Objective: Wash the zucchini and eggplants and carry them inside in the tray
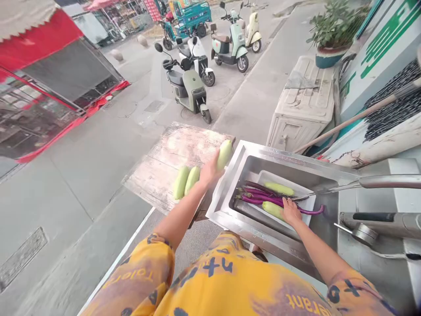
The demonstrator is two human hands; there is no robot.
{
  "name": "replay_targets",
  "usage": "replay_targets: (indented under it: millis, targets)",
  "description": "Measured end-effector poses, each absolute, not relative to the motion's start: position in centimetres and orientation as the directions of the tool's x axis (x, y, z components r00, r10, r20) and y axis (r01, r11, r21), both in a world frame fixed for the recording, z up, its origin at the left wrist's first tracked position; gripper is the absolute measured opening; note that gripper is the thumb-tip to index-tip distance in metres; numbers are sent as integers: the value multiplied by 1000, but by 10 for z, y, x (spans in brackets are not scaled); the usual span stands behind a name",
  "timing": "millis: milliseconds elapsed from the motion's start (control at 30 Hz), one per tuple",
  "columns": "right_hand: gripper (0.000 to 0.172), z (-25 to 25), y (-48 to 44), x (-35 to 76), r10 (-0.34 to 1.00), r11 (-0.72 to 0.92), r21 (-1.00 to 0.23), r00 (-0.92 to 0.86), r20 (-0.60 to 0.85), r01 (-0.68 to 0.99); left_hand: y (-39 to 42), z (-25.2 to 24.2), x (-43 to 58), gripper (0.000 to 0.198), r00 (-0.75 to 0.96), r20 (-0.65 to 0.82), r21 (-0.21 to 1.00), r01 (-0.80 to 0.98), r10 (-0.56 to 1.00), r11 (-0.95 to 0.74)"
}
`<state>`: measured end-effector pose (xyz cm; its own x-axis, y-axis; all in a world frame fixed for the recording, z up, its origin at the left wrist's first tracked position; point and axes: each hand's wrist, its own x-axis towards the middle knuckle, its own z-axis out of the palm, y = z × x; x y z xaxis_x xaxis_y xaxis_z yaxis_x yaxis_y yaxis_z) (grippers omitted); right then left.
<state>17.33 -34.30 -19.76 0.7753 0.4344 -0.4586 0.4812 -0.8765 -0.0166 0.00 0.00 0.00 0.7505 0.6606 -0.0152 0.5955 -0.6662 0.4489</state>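
Head view, looking fwd & down. Left hand (208, 173) reaches out over the worn pale wooden board (164, 162), fingers curled round one pale green oblong squash (225, 154), gripped at its lower end; squash sits tilted above the board's right edge, just beside the sink rim. Two more pale green squashes (186, 181) lie side by side on the board, touching each other, just left of the left wrist.

Right hand (290, 211) is down in the stainless steel sink (230, 193), palm down, fingers loosely spread, resting on the veg in the white rectangular tray (309, 202). It touches a green squash in the tray (273, 210) and the long thin purple eggplants (263, 198); can't tell whether it actually grips anything. Another green squash at the tray's far side (279, 188) lies beyond the eggplants, apart from the hand. One eggplant's tip curls over the tray's right edge.

A steel tap spout (371, 182) runs in from the right, w/ its end over the tray near the right hand.

Person wears a yellow printed shirt (226, 281), short sleeves.

Bkgd: grey pavement (82, 166), parked scooters (190, 85) well apart from the sink, red awning (36, 39) at left, potted plant (332, 30) on a dirty white box unit (304, 103) behind the sink.
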Motion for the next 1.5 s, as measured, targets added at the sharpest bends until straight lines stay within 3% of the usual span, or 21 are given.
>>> replay_targets:
  millis: [167, 367, 467, 533, 600, 767, 967, 1233, 1333, 1500]
  targets:
    - [76, -206, -330, 178, 435, -832, 32, 687, -582, 554, 28, -36, -43, 88, 632, -105, 245, 765, 768, -596]
    - [107, -203, -337, 173, 375, -837, 130, 731, -570, 531, 17, -82, -61, 80, 606, -69, 53, 795, 792, -604]
    - [90, -198, -350, 170, 548, -754, 62, 679, -488, 653, 18, -94, -61, 79, 593, -56, 5, 804, 803, -594]
    - [71, -197, -353, 168, 649, -682, -14, 597, -472, 731, 22, -99, -61, 79, 595, -57, 29, 804, 802, -594]
    - [57, -198, -349, 167, 642, -687, -39, 580, -501, 726, 24, -102, -61, 77, 599, -28, 70, 800, 800, -596]
    - [49, -197, -331, 166, 616, -706, -37, 587, -526, 707, 27, -107, -70, 68, 603, 56, 62, 794, 796, -605]
    - [58, -194, -307, 154, 638, -719, -91, 604, -478, 689, 21, -111, -86, 71, 619, 64, 44, 782, 783, -622]
    - [74, -194, -251, 136, 377, -872, 56, 740, -557, 486, -24, -85, -61, 69, 670, 149, 144, 712, 727, -687]
    - [70, -185, -252, 143, 439, -839, 7, 682, -585, 545, -48, -72, -49, 66, 762, 196, 189, 588, 617, -786]
    - [40, -160, -303, 159, 650, -709, -123, 575, -497, 695, -85, -71, -26, 57, 892, 221, 369, 297, 394, -881]
